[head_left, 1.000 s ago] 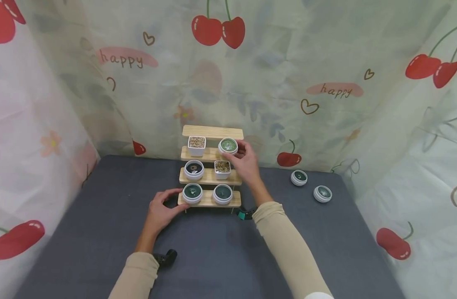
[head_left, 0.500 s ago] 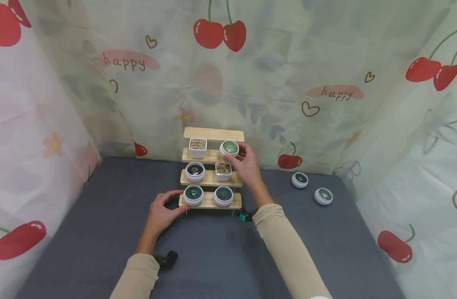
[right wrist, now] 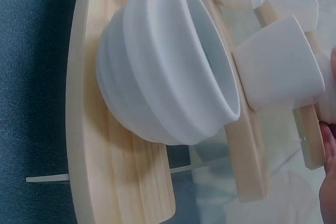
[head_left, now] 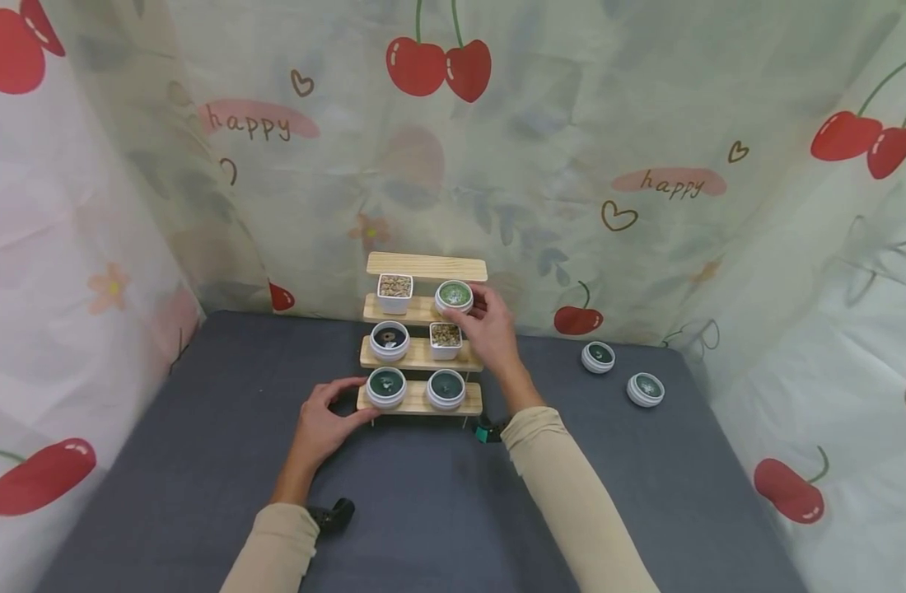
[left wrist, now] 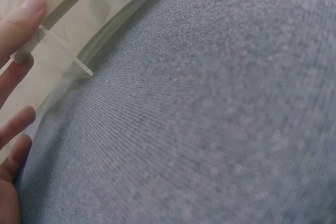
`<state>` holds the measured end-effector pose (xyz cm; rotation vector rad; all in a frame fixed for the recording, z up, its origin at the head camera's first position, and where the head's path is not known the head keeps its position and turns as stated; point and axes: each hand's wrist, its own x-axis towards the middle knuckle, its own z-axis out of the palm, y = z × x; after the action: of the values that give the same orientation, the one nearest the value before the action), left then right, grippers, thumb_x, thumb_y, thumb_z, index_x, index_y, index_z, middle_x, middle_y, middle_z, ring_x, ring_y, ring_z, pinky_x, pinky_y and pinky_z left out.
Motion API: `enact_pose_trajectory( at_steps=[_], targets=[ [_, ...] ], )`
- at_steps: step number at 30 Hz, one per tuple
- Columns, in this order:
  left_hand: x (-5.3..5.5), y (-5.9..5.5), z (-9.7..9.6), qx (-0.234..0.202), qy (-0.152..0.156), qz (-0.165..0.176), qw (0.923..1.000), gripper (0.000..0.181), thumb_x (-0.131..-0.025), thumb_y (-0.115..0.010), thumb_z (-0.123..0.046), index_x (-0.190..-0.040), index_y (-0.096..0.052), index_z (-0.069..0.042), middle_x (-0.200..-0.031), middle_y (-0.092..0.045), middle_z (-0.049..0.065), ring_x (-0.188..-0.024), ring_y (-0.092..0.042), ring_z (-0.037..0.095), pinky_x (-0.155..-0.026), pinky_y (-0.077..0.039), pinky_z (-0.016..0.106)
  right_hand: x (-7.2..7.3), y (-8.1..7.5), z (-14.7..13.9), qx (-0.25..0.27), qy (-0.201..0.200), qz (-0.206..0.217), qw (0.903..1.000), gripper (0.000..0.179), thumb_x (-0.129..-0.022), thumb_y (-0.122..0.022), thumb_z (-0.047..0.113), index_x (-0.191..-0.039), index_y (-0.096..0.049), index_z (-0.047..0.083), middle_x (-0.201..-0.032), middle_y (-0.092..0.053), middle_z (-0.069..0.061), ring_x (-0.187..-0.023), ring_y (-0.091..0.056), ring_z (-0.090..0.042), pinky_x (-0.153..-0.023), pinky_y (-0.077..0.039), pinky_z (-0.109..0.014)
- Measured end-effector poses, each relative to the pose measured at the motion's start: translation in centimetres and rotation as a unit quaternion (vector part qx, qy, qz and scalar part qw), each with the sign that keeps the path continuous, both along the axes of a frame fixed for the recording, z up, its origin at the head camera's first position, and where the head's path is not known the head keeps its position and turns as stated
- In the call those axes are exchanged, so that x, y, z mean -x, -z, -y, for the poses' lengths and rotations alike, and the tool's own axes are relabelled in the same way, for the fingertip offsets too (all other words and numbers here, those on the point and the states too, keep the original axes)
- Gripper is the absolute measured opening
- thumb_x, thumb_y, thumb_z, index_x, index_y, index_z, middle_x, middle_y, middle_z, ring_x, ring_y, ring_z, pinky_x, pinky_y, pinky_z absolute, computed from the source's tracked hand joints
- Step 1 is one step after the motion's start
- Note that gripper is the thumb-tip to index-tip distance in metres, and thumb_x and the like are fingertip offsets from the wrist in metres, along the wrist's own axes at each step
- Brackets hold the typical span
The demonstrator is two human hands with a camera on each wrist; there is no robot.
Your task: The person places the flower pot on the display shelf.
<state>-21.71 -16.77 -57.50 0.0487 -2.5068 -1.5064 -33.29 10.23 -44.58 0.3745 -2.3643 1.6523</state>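
A tiered wooden shelf stand (head_left: pixel 423 395) stands on the dark cloth. My left hand (head_left: pixel 323 424) grips the left end of its lowest board, thumb in front. In the left wrist view, the thumb (left wrist: pixel 21 22) and fingers lie around the board's end. My right hand (head_left: pixel 490 325) holds a round white pot (head_left: pixel 454 296) with a green top, at the right side of the second board from the top. Square white pots with grainy tops (head_left: pixel 395 294) and more round ribbed pots (head_left: pixel 386 387) sit on the boards. In the right wrist view, a ribbed pot (right wrist: pixel 157 66) fills the middle.
Two round white pots with green tops, a nearer one (head_left: pixel 646 389) and a farther one (head_left: pixel 597 357), stand on the cloth at right. The top board (head_left: pixel 427 266) is close to the cherry-printed curtain (head_left: pixel 527 165) behind. Dark straps (head_left: pixel 333 516) show at the wrists.
The head view has shifted slightly. The round pot in my right hand has edged a little left and lower over its board. My left hand keeps its place on the stand.
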Motion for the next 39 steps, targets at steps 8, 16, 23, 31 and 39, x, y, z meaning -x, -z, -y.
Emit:
enact_pose_trajectory(
  at_steps=[8,16,23,31,39],
  targets=[
    [0.1,0.2,-0.1,0.004,-0.001,-0.006,1.0000,0.066,-0.070,-0.090,-0.056,-0.127,-0.069,-0.031,-0.128,-0.065,0.001,-0.120,-0.054,0.022,-0.105,-0.042,0.048,0.0,0.0,0.0,-0.015,0.005,0.006,0.9999,0.057,-0.089,-0.081,0.023,-0.138,-0.059,0.004,-0.129,-0.061,-0.015,-0.120,-0.066,-0.028,-0.101,-0.055,-0.035],
    [0.1,0.1,-0.1,0.006,0.000,-0.003,1.0000,0.068,-0.070,-0.089,-0.058,-0.128,-0.068,-0.031,-0.129,-0.064,0.000,-0.120,-0.054,0.022,-0.105,-0.042,0.049,-0.4,0.0,0.3,-0.028,0.031,0.006,0.9991,0.057,-0.088,-0.082,0.025,-0.132,-0.054,0.002,-0.124,-0.066,-0.017,-0.117,-0.068,-0.029,-0.100,-0.055,-0.039],
    [0.1,0.1,0.0,0.004,-0.001,0.003,1.0000,0.068,-0.069,-0.089,-0.059,-0.128,-0.068,-0.033,-0.130,-0.064,0.000,-0.120,-0.054,0.022,-0.106,-0.042,0.049,-0.5,0.1,0.3,-0.033,0.023,-0.003,0.9992,0.060,-0.086,-0.084,0.025,-0.132,-0.053,0.001,-0.125,-0.066,-0.018,-0.116,-0.069,-0.031,-0.099,-0.055,-0.040],
    [0.2,0.2,-0.2,-0.004,0.002,0.004,1.0000,0.068,-0.069,-0.089,-0.059,-0.128,-0.068,-0.033,-0.131,-0.065,-0.001,-0.122,-0.054,0.022,-0.107,-0.041,0.049,-0.4,0.3,-0.8,0.012,0.002,0.030,0.9995,0.064,-0.090,-0.080,0.025,-0.140,-0.049,0.003,-0.131,-0.059,-0.018,-0.123,-0.063,-0.031,-0.105,-0.052,-0.040],
    [0.2,0.1,-0.3,-0.007,-0.006,-0.021,0.9997,0.065,-0.067,-0.094,-0.046,-0.125,-0.071,-0.029,-0.124,-0.068,0.003,-0.116,-0.057,0.021,-0.100,-0.042,0.044,-0.9,0.4,-3.1,0.009,-0.007,0.014,0.9998,0.064,-0.092,-0.078,0.029,-0.143,-0.048,0.004,-0.139,-0.057,-0.019,-0.129,-0.058,-0.035,-0.111,-0.047,-0.046]
  ],
)
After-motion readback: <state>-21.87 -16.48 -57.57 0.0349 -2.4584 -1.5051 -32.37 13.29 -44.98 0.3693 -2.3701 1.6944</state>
